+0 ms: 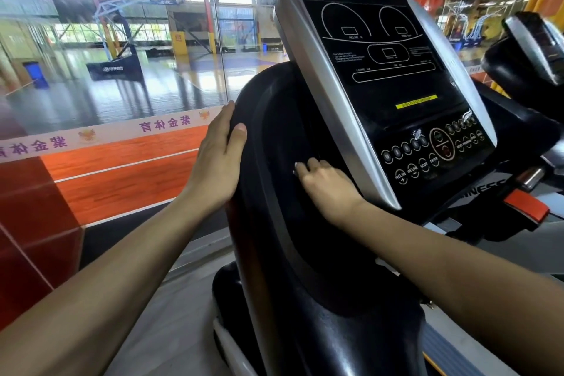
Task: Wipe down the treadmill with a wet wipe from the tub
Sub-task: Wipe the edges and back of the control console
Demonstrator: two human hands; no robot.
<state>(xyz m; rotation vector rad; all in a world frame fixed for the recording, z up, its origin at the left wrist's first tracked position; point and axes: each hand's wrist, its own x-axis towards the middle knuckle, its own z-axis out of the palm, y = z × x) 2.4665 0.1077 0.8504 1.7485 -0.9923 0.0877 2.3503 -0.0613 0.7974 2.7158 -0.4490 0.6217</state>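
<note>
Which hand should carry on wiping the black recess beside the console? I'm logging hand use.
Probably the right hand: it is already down in the recess, fingers curled. The left hand lies flat on the recess's outer rim, bracing.

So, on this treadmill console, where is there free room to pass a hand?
Bare black housing lies between the left hand on its outer edge and the silver display frame. It is tight lower down, where the right hand rests against the frame beside the button panel.
</note>
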